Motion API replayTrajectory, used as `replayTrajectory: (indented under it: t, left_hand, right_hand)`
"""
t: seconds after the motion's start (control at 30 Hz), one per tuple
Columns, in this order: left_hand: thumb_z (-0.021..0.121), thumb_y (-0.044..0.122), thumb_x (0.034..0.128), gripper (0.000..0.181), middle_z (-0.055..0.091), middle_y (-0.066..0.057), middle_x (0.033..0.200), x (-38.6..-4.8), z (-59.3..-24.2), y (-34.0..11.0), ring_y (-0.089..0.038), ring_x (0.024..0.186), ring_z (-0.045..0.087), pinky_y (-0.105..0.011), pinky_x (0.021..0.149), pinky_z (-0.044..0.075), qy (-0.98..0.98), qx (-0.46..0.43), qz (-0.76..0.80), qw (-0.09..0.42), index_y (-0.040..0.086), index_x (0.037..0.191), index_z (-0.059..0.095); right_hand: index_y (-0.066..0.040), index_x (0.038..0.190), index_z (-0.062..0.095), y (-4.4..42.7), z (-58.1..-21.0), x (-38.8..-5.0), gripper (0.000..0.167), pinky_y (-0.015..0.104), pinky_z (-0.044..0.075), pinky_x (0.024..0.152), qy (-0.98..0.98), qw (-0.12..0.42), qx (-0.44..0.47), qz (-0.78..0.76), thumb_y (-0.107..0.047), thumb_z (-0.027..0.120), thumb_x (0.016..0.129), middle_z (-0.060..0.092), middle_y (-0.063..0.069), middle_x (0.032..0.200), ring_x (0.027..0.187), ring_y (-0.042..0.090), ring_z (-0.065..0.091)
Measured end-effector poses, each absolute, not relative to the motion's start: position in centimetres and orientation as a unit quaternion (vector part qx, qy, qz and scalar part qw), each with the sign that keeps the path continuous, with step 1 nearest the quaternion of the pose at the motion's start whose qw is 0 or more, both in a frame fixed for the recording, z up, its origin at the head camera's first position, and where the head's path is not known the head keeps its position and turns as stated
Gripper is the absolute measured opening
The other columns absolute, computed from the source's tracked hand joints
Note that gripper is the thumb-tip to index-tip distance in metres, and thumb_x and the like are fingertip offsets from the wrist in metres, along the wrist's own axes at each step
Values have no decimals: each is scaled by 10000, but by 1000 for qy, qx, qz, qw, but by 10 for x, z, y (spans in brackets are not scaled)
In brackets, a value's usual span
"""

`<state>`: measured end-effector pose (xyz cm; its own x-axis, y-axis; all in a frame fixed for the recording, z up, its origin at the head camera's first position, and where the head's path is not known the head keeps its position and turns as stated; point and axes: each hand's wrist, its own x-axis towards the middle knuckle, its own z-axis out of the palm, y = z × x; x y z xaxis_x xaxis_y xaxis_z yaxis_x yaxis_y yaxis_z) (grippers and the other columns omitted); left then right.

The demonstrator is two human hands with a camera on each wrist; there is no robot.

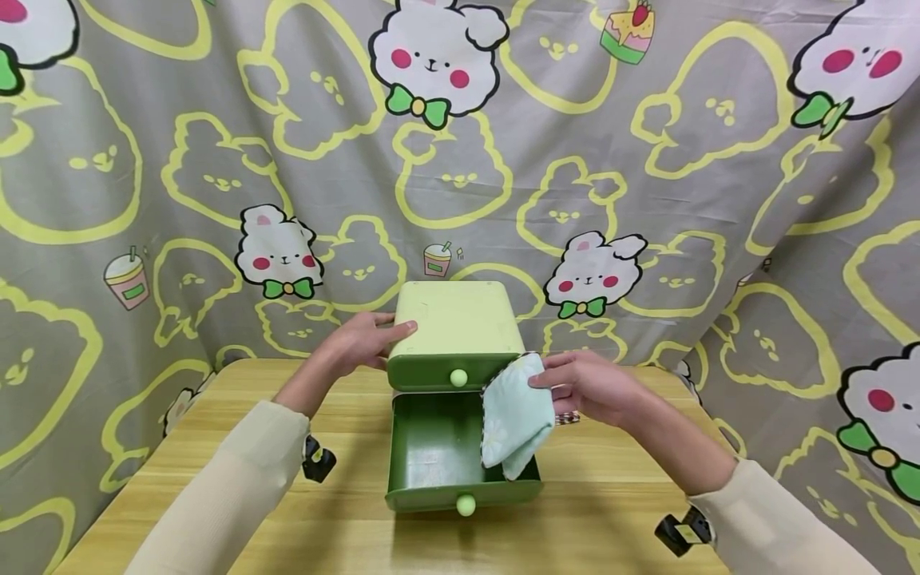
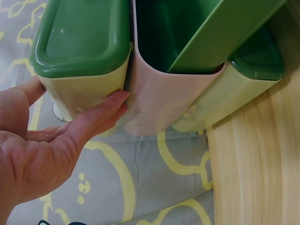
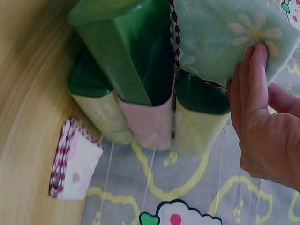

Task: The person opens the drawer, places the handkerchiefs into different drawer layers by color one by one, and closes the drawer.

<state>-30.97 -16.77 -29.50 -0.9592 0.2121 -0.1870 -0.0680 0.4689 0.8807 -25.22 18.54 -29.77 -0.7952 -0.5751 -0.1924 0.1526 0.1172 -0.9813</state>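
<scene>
A small drawer cabinet stands on the table, its upper drawer closed and its lower green drawer pulled out. My left hand rests against the cabinet's upper left side, thumb on the top edge; in the left wrist view its extended fingers lie along the side wall. My right hand pinches a folded mint-green cloth with a daisy print and patterned edging. The cloth hangs over the right part of the lower drawer, hiding that part of the inside.
A second folded cloth, white and pink with a checked edge, lies on the wooden table to the right of the cabinet. A patterned grey curtain hangs behind the table and at both sides.
</scene>
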Motion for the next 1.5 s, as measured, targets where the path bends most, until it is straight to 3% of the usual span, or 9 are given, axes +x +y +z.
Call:
replayTrajectory:
  t: [0.6, 1.0, 1.5]
  left_hand:
    - [568, 480, 1027, 782, 668, -173, 1253, -308, -295, -168, -246, 1077, 684, -384, 897, 602, 846, 47, 513, 134, 56, 1610, 263]
    - [568, 479, 1027, 785, 669, -180, 1260, -308, -296, -169, -245, 1077, 689, -389, 901, 601, 844, 49, 517, 135, 53, 1610, 259]
    - [580, 497, 1016, 798, 689, -163, 1213, -309, -297, -169, -228, 1042, 695, -379, 888, 605, 846, 45, 515, 131, 59, 1608, 272]
  right_hand:
    - [153, 1314, 529, 138, -315, -249, 364, 291, 614, 833, 651, 283, -145, -689, -21, 582, 998, 727, 63, 1032, 920, 164, 736]
    - [136, 1355, 493, 137, -335, -247, 378, 274, 609, 832, 644, 282, -120, -701, -23, 547, 1016, 731, 54, 1019, 938, 160, 738]
    - [110, 1201, 596, 143, -359, -240, 286, 317, 620, 801, 703, 252, -111, -656, -84, 605, 990, 744, 61, 951, 888, 172, 737]
